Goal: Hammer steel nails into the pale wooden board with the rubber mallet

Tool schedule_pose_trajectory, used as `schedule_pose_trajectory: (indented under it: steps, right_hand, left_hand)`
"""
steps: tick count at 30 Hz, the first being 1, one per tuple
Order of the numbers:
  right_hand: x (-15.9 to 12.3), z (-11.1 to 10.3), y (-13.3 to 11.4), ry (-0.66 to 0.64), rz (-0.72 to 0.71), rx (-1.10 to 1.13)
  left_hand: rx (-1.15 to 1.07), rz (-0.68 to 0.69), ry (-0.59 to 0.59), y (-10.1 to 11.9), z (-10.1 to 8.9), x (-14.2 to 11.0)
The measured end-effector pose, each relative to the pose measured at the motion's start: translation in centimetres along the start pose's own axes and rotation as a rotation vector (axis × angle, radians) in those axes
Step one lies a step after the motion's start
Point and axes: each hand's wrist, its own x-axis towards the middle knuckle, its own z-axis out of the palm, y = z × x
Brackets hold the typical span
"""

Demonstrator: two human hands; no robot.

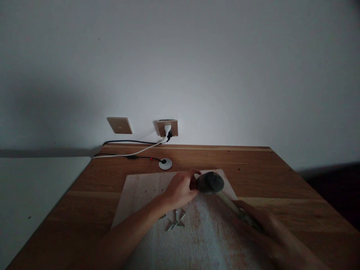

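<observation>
My right hand is closed around the handle of a mallet with a dark, round head. The handle slants up and to the left from my fist. The mallet head is right beside the fingertips of my left hand, covering part of them from view. My left fingers are curled together over the far part of a pale, wood-grained board; what they pinch, if anything, is hidden. On the board below my left wrist lie several small metal screws or nails, partly covered by the forearm.
The board rests on a brown wooden table against a white wall. At the back are a round cable grommet, black and white cables, and a wall socket with plugs in it. A blank wall plate is further left.
</observation>
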Motion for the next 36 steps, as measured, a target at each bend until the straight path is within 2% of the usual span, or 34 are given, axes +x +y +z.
schedule_pose_trajectory:
  steps: [4, 7, 12, 15, 18, 22, 27, 31, 36]
  right_hand:
    - [-0.1, 0.1, 1.1, -0.024, 0.037, -0.044]
    - [-0.3, 0.1, 0.9, 0.024, 0.076, -0.075]
    - [-0.3, 0.0, 0.5, -0.053, 0.032, -0.063]
    - [-0.2, 0.2, 1.2, 0.023, 0.063, -0.092]
    - [-0.2, 0.3, 1.7, 0.026, 0.060, -0.084]
    - [-0.2, 0.0, 0.8, 0.052, 0.092, -0.087]
    - [-0.1, -0.4, -1.1, 0.029, 0.021, -0.031]
    - [0.1, -0.3, -1.0, 0.058, 0.020, 0.002]
    - [0.3, 0.1, -0.6, -0.001, 0.005, 0.018]
  left_hand:
    - [0.002, -0.004, -0.004, 0.0, -0.1, 0.0]
    - [0.007, 0.003, 0.000, 0.0, -0.1, 0.0]
    - [0.003, -0.001, -0.006, 0.0, 0.0, 0.0]
    - [-0.004, -0.007, -0.004, 0.1, 0.0, 0.0]
    - [-0.004, -0.005, -0.010, 0.1, -0.1, 0.1]
    - [0.000, 0.005, -0.007, 0.0, -0.1, 0.1]
    - [-0.013, 0.047, 0.006, -0.4, 0.2, 0.0]
    - [-0.020, 0.067, 0.008, -0.5, 0.4, -0.1]
    - [0.002, 0.082, 0.035, 0.0, 0.2, -0.1]
